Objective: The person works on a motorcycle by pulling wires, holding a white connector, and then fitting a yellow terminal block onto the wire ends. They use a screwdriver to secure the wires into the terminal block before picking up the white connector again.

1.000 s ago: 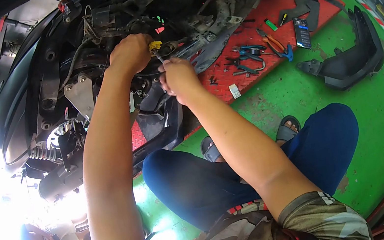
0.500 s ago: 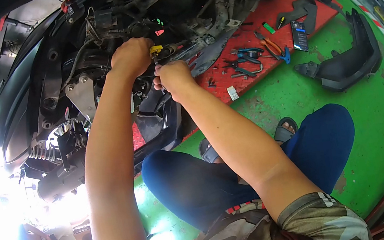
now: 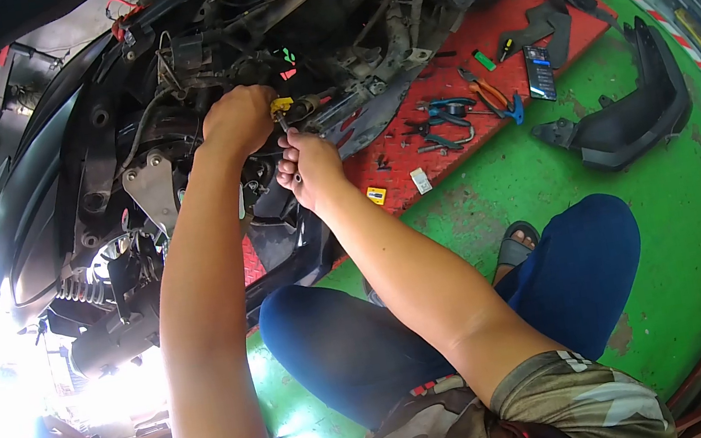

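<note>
My left hand [image 3: 238, 122] is closed among the parts of the uncovered motorcycle [image 3: 151, 190], its fingertips at a small yellow piece [image 3: 282, 103] that they appear to pinch. Some of those fingers are turned away from view. Just below and to the right, my right hand [image 3: 311, 169] is wrapped round a slim metal tool [image 3: 283, 124]. The tool's tip points up at the yellow piece, and its other end shows beneath the curled fingers. I cannot make out the exact kind of tool.
Pliers [image 3: 485, 88], more dark-handled tools [image 3: 445, 121], a phone [image 3: 540, 73] and a small yellow box [image 3: 376, 195] lie on the red platform [image 3: 426, 176]. A black plastic cover [image 3: 627, 128] rests on the green floor [image 3: 492, 198].
My right hand has shifted slightly down and left, with its fingers turned more into view. The small yellow box on the platform now shows beside my forearm. My left hand stays beside the yellow piece.
</note>
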### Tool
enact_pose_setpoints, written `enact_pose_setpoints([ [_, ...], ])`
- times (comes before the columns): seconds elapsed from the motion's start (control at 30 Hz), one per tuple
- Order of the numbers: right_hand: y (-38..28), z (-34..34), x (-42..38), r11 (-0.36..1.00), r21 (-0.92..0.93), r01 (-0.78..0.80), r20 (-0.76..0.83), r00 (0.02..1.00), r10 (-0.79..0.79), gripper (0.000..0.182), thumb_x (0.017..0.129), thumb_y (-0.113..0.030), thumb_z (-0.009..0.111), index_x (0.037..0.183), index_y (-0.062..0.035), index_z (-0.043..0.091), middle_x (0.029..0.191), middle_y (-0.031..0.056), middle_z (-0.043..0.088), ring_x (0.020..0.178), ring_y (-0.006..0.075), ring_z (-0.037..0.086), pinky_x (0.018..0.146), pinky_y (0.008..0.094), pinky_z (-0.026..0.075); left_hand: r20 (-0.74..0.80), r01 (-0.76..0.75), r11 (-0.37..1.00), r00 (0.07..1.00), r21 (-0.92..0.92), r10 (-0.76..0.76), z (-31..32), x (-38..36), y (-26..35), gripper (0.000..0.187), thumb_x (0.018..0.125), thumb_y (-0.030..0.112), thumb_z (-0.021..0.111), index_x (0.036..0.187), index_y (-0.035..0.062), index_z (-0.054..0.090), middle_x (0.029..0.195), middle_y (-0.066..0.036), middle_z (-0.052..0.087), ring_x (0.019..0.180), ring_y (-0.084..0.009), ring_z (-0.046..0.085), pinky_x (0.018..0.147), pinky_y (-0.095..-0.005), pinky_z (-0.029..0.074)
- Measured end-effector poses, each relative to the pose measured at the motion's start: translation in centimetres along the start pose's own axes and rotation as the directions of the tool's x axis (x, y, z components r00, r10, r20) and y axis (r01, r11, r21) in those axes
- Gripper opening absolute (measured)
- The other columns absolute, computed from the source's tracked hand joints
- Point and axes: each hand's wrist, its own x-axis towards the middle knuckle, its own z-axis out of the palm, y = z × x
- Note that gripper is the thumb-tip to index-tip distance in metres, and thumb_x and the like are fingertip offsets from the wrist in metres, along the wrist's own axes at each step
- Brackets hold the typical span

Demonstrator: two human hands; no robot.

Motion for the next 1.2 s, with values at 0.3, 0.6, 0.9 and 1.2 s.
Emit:
enact_pose_setpoints([
  [0.3,-0.7,0.2,1.1,0.382,-0.905,0.186,-0.003,0.896,-0.444,0.028,0.107,-0.031,0.057,0.092,-0.0073,0.059,0.067,0.0014,0.055,0.048,0.013,0.05,0.043,0.0282,0.04,-0.001,-0.012,1.0,1.0,0.024,0.012,-0.3,-0.3,0.2,0.035,0.087,0.014,0.065,0.12,0.0222,0.077,0.11,-0.015,0.076,0.105,-0.0357,0.073,0.087,-0.0459,0.06],
  [0.6,-2.2,0.9,-1.2,0.787,-0.606,0.113,-0.1,0.971,-0.216,0.026,0.096,-0.023,0.072,0.079,-0.0054,0.06,0.069,0.0074,0.065,0.053,0.0212,0.062,0.045,0.0373,0.045,0.006,-0.019,0.999,1.0,0.031,0.019,0.0,-0.2,0.0,0.034,0.087,0.014,0.066,0.119,0.0216,0.077,0.109,-0.015,0.076,0.103,-0.0355,0.073,0.087,-0.0462,0.06],
  [0.9,-0.2,-1.2,0.9,0.777,-0.57,0.266,-0.052,0.933,-0.357,0.029,0.099,-0.029,0.064,0.086,-0.0033,0.065,0.068,0.0047,0.062,0.061,0.0245,0.061,0.057,0.0421,0.044,-0.008,-0.011,1.0,1.0,0.013,0.011,-0.2,-0.3,0.2,0.036,0.088,0.012,0.063,0.12,0.0222,0.077,0.109,-0.015,0.076,0.103,-0.0354,0.073,0.087,-0.0461,0.06],
  [1.2,-0.4,1.0,-0.2,0.951,-0.29,0.109,-0.158,0.974,-0.16,0.019,0.095,-0.026,0.067,0.094,-0.0089,0.059,0.067,-0.0045,0.048,0.053,0.0065,0.043,0.046,0.0271,0.035,0.015,0.01,0.999,1.0,0.031,-0.01,-0.1,-0.2,0.2,0.036,0.088,0.015,0.066,0.122,0.0235,0.076,0.111,-0.015,0.076,0.105,-0.036,0.073,0.089,-0.0454,0.06],
])
